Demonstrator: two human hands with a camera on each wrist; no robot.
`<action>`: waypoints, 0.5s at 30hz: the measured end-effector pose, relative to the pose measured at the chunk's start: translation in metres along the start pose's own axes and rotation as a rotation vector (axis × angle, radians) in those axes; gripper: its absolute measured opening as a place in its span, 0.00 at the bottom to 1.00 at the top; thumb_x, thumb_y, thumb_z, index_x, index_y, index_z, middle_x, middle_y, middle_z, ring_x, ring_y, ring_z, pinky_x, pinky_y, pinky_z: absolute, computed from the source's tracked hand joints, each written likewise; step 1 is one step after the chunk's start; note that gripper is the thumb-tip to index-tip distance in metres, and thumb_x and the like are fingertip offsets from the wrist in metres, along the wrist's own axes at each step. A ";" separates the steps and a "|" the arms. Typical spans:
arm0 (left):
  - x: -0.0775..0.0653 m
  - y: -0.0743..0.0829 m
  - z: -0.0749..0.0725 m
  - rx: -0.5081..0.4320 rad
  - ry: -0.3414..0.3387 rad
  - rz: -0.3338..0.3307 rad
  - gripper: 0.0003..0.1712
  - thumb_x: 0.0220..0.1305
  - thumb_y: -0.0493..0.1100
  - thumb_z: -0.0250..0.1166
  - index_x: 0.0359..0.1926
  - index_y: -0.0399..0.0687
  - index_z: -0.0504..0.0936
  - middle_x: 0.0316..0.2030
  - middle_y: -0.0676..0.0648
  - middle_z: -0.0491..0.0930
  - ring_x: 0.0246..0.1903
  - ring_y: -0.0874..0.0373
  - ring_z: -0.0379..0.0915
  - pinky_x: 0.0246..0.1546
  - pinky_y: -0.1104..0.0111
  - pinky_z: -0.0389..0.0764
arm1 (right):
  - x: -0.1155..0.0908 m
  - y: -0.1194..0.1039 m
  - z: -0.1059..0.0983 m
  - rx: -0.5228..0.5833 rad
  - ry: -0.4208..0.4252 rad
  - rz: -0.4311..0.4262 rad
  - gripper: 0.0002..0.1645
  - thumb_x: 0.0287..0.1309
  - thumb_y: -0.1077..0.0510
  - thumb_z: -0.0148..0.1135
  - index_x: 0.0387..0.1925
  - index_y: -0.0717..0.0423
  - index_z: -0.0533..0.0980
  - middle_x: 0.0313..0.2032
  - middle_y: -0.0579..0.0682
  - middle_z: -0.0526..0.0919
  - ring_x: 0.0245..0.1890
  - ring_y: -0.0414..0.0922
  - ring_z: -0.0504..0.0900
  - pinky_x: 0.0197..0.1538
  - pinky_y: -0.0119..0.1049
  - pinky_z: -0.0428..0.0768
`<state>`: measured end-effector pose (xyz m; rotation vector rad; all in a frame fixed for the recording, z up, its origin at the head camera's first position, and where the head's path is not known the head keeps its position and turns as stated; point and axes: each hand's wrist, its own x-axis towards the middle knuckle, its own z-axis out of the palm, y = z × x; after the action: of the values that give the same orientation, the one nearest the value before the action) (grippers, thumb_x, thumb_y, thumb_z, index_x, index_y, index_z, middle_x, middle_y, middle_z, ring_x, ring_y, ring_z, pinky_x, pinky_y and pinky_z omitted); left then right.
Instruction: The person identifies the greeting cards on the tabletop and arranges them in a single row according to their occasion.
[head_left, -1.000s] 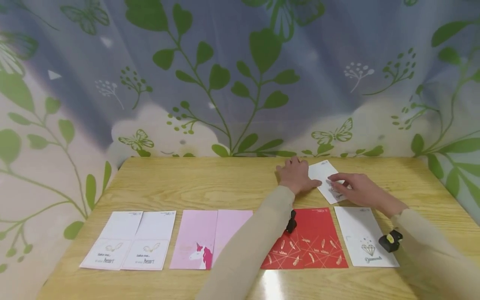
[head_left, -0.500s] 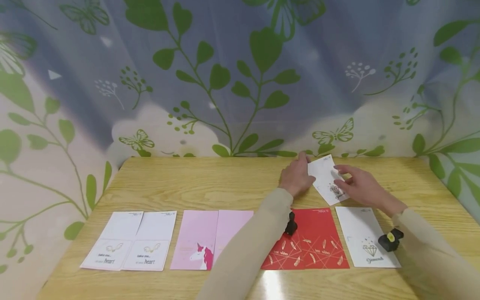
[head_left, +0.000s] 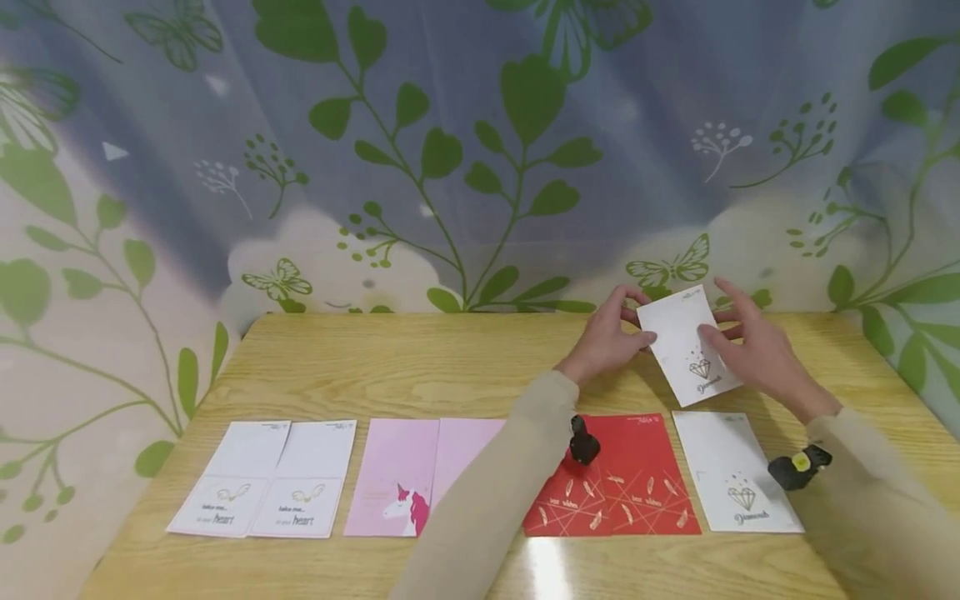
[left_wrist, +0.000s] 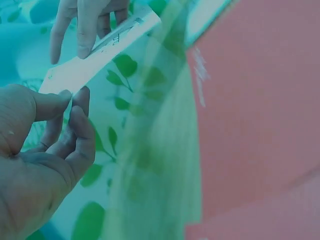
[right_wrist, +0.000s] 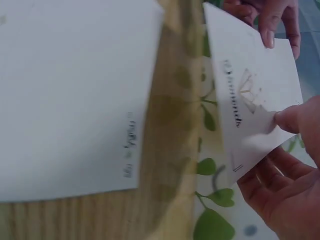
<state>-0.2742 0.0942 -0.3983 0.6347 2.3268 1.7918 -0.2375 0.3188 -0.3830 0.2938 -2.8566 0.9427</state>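
A white card (head_left: 678, 342) printed with a diamond is held up, tilted, over the back right of the table. My left hand (head_left: 606, 337) pinches its left edge between thumb and fingers, as the left wrist view also shows. On the opposite side, my right hand (head_left: 772, 358) grips the card, thumb on the printed face and fingers behind, plainest in the right wrist view. Directly in front of it lies a matching white diamond card (head_left: 720, 458), flat on the table.
Two red cards (head_left: 637, 467) lie left of the flat diamond card, partly under my left forearm. Further left are pink unicorn cards (head_left: 397, 458) and two white wing cards (head_left: 300, 467). A leaf-patterned curtain (head_left: 465, 167) hangs behind the wooden table (head_left: 412, 358).
The diamond card has risen off the table and turned more upright, moving slightly right. My left hand went from lying beside it to pinching its edge; my right thumb now presses its face.
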 end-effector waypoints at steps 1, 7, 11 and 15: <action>0.000 0.004 0.001 -0.022 -0.006 0.001 0.24 0.68 0.33 0.66 0.60 0.51 0.69 0.40 0.44 0.79 0.38 0.40 0.86 0.38 0.61 0.88 | -0.001 0.000 -0.004 0.003 0.020 -0.004 0.45 0.75 0.53 0.55 0.82 0.51 0.44 0.58 0.76 0.75 0.50 0.71 0.81 0.43 0.56 0.83; 0.001 0.023 0.011 -0.075 -0.050 0.013 0.26 0.67 0.31 0.67 0.62 0.50 0.70 0.39 0.46 0.80 0.33 0.45 0.88 0.34 0.60 0.88 | -0.010 -0.001 -0.028 0.058 0.044 -0.058 0.45 0.71 0.62 0.59 0.81 0.49 0.50 0.49 0.71 0.78 0.35 0.38 0.86 0.31 0.29 0.78; -0.003 0.029 0.018 -0.114 -0.105 0.005 0.25 0.66 0.31 0.67 0.60 0.50 0.70 0.38 0.47 0.79 0.31 0.45 0.88 0.32 0.64 0.87 | -0.024 0.003 -0.039 0.081 0.052 -0.065 0.43 0.69 0.65 0.60 0.80 0.51 0.54 0.46 0.69 0.78 0.31 0.22 0.77 0.29 0.28 0.78; -0.007 0.032 0.028 -0.119 -0.156 -0.003 0.25 0.66 0.32 0.68 0.59 0.51 0.70 0.37 0.49 0.76 0.35 0.40 0.88 0.31 0.69 0.86 | -0.041 0.009 -0.045 0.086 0.100 -0.078 0.43 0.66 0.68 0.63 0.78 0.53 0.59 0.43 0.59 0.78 0.31 0.22 0.77 0.30 0.23 0.77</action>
<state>-0.2501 0.1225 -0.3772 0.7246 2.1028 1.7934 -0.1973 0.3589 -0.3590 0.3533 -2.6982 1.0362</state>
